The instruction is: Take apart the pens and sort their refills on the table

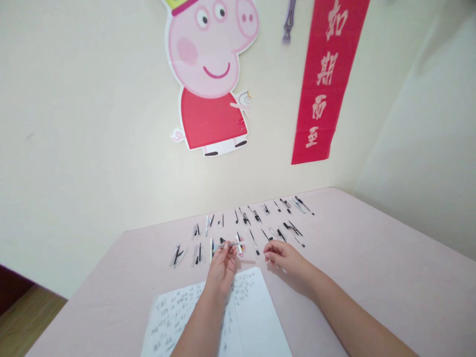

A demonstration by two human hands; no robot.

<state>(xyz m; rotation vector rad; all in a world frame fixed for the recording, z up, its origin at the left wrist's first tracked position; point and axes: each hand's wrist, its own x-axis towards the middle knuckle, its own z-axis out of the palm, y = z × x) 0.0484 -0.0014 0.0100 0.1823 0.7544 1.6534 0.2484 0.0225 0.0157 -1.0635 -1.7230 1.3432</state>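
Observation:
My left hand (222, 265) is raised over an open notebook (245, 317) and pinches a thin clear pen barrel (228, 245) that lies level and points right. My right hand (283, 257) rests on the pink table (372, 277) just right of it, fingers curled near a small pale part that I cannot make out. Beyond both hands, several pens and taken-apart pen parts (253, 225) lie in rows across the table.
The notebook shows handwriting on its left page. The table stands in a corner against a cream wall with a pig cartoon sticker (210, 74) and a red banner (325, 84). Wooden floor (26, 322) shows at the lower left.

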